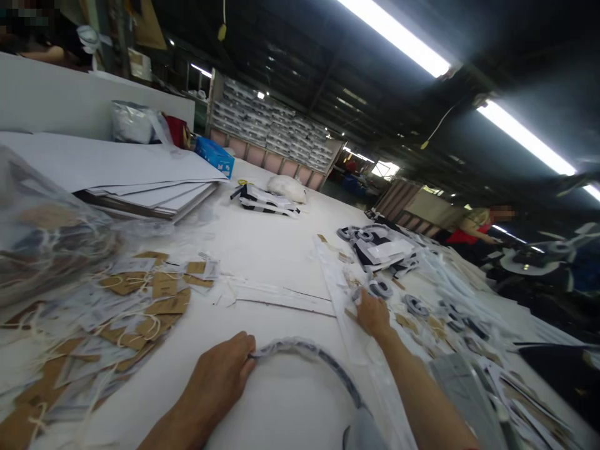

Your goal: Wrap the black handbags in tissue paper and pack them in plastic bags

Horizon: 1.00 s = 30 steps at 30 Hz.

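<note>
My left hand [224, 369] is closed in a pinch on one end of a thin grey patterned fabric strip [323, 356]. From there the strip arches to the right over the white table [276, 312] and runs down to a pale grey piece [364, 431] at the lower edge. Stretched out to the right, my right hand [374, 314] has its fingers closed at a small rolled grey strip [357, 295], partly hidden by the fingertips. Just beside it lie more coiled grey strips, one [380, 287] behind the hand and another [415, 305] to its right.
Brown tags [164, 284] with white strings spread at left, near a clear plastic bag [51, 231] and stacked white boards [154, 181]. Folded black-and-white fabric pieces [382, 244] lie at right. A blue box [214, 156] stands farther back. Another person [473, 225] is at far right.
</note>
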### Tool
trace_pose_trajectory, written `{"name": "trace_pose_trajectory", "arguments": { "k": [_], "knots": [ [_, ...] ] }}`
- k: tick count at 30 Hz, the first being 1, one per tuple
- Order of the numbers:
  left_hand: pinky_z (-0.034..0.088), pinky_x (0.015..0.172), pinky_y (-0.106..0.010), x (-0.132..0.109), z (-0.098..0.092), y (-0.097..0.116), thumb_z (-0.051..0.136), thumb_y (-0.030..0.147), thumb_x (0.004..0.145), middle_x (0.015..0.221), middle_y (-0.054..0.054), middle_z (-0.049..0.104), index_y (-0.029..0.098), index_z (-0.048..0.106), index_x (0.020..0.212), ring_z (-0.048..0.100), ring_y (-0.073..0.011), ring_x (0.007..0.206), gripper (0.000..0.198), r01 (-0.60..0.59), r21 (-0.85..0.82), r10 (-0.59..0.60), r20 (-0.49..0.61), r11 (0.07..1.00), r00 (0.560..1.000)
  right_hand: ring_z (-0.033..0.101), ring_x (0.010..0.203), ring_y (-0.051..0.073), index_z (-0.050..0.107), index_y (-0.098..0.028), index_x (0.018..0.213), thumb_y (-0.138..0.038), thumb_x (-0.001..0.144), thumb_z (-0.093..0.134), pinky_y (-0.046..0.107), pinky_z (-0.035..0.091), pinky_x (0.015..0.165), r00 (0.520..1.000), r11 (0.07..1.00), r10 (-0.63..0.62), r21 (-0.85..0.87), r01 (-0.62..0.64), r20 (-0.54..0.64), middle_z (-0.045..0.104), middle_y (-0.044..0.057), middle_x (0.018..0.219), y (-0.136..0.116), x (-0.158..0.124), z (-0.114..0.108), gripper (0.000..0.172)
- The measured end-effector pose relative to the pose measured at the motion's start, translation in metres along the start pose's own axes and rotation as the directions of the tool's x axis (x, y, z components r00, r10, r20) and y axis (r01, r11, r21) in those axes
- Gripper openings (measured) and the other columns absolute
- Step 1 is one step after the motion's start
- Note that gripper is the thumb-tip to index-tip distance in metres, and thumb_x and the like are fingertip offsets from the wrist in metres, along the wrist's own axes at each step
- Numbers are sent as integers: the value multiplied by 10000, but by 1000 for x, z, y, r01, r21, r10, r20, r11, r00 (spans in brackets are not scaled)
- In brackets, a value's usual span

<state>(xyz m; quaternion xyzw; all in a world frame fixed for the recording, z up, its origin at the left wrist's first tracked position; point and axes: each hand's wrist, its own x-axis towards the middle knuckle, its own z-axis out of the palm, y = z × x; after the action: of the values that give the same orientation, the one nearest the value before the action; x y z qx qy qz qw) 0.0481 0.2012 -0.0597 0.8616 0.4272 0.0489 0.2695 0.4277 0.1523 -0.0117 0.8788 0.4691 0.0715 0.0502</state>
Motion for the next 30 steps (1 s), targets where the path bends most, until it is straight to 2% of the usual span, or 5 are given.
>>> {"name": "trace_pose_trajectory", "arguments": {
  "k": [7,12,18,23,30],
  "knots": [
    [425,752,-312,-5,-5,5,471,260,875,951,-24,654,244,586,901,626,-217,910,118,-62,-45,56,-114,997,992,670,916,298,463,-255,1376,-324,876,455,372,438,747,999,998,49,-32,-49,1,709,109,1003,-29,-30,-66,505],
    [440,812,-315,-9,-2,3,472,274,875,1014,-51,660,234,621,959,621,-223,973,175,-85,-105,68,-158,991,985,663,830,255,596,-294,1243,-408,842,516,322,414,694,995,994,-94,49,93,32,717,51,886,-96,-99,-117,424],
    [463,835,-316,-27,-4,-1,475,227,879,1024,-66,661,212,638,1012,623,-210,966,211,-139,-166,101,-219,976,970,668,726,194,693,-242,1073,-301,853,501,272,440,671,891,919,-387,182,351,238,721,35,793,-172,-171,-95,298],
    [475,895,-409,-32,-6,-2,515,344,939,1043,-65,652,162,620,1054,611,-205,975,239,-167,-215,117,-230,962,966,660,874,200,643,-251,1186,-175,799,534,283,462,787,854,875,-483,140,463,193,717,30,906,-174,-180,-92,409],
    [484,899,-416,-26,-9,-5,489,374,958,1040,-80,676,154,644,1040,629,-206,981,281,-164,-261,110,-211,951,971,550,1148,198,623,-245,1166,-132,817,534,327,406,1023,644,615,-765,282,736,-10,602,58,1228,-177,-181,-73,378]
  ]
}}
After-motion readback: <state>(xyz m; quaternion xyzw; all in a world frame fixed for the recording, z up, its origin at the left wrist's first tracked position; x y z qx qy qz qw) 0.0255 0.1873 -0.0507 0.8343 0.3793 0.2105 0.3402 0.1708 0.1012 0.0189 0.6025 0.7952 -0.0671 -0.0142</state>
